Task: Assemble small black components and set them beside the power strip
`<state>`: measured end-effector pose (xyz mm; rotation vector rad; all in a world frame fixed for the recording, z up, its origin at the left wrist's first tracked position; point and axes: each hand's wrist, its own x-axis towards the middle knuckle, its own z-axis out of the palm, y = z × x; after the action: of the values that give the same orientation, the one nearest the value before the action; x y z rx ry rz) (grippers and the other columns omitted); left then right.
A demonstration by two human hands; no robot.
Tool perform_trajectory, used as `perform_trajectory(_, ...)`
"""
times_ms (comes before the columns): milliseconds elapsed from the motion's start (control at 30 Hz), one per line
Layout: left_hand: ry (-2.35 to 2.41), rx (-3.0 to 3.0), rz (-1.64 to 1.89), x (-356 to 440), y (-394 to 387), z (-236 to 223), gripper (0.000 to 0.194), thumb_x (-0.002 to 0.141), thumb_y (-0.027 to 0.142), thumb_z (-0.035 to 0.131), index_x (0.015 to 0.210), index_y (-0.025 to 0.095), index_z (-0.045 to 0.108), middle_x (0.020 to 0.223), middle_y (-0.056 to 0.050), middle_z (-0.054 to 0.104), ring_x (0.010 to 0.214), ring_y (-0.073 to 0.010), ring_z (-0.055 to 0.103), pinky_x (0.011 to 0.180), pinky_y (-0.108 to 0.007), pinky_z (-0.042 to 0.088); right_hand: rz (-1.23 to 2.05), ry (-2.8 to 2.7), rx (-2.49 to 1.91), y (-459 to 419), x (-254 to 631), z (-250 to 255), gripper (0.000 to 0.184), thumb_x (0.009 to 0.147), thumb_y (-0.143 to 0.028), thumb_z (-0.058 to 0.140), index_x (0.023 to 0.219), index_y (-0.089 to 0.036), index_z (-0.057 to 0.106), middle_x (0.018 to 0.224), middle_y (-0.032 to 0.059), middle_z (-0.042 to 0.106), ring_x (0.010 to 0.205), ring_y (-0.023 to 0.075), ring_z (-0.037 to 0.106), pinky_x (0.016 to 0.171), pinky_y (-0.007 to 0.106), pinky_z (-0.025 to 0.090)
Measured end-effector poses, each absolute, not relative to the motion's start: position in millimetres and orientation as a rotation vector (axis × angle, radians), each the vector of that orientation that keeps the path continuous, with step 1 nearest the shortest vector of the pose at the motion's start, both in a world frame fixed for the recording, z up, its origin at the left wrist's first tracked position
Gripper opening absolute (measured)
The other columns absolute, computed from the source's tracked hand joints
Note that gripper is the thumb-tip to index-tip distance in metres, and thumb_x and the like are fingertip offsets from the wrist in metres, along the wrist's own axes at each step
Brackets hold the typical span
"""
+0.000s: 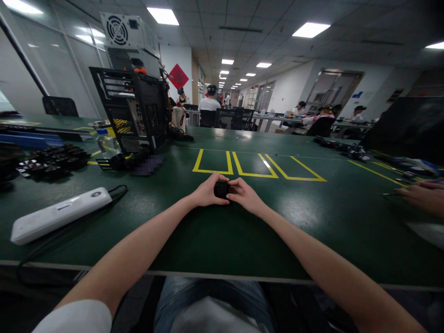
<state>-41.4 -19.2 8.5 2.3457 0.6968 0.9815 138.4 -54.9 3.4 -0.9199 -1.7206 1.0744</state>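
Observation:
A small black block-shaped part (221,189) is held between both hands, just over the green tabletop (222,240). My left hand (207,190) wraps round its left side, thumb below and fingers above. My right hand (245,195) pinches its right side with thumb and fingertips. What kind of part it is cannot be made out. Just beyond my hands, yellow tape outlines (255,175) mark three box shapes on the table.
At the left lie a white power strip (62,213) with a black cable and a pile of dark parts (52,162). Behind them stands an open black computer case (133,108). A co-worker's hand (425,196) reaches in at the right, near cables and small parts (347,148).

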Motion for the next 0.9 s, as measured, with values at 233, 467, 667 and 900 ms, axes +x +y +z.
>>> perform_trajectory(233,0.7,2.335,0.985,-40.9,-19.7,9.0,0.063,0.052,0.03,0.072,0.106,0.021,0.041,0.103,-0.006,0.045,0.094,-0.022,0.048,0.08,-0.039,0.039,1.049,-1.677,-0.964,-53.2,137.5,1.6,0.02,0.071,-0.03,0.056,0.086,-0.021,0.047,0.092,0.001,0.053,0.08,0.015,0.059,0.074,0.035,0.048)
perform_trajectory(467,0.674,2.321,0.989,-40.8,-17.8,6.8,0.06,0.053,0.029,0.071,0.104,0.021,0.041,0.103,-0.006,0.046,0.092,-0.0212,0.049,0.079,-0.039,0.039,0.995,-1.734,-0.999,-52.3,137.7,3.6,0.028,0.07,-0.026,0.058,0.096,-0.02,0.048,0.101,0.0033,0.052,0.096,0.0178,0.054,0.087,0.039,0.041)
perform_trajectory(667,0.688,2.302,0.993,-39.9,-19.0,7.7,0.061,0.052,0.028,0.072,0.104,0.022,0.042,0.103,-0.005,0.046,0.093,-0.0216,0.048,0.081,-0.039,0.039,1.027,-1.732,-0.922,-56.6,137.0,2.9,0.028,0.067,-0.024,0.061,0.091,-0.022,0.047,0.097,0.0007,0.052,0.094,0.0166,0.055,0.083,0.035,0.045)
perform_trajectory(900,0.675,2.323,0.99,-40.7,-18.5,8.6,0.061,0.053,0.031,0.072,0.104,0.021,0.042,0.102,-0.006,0.046,0.092,-0.0213,0.049,0.078,-0.038,0.04,0.97,-1.7,-0.977,-54.6,136.7,4.8,0.023,0.07,-0.026,0.057,0.091,-0.021,0.048,0.096,0.0013,0.053,0.093,0.0165,0.055,0.083,0.036,0.045)
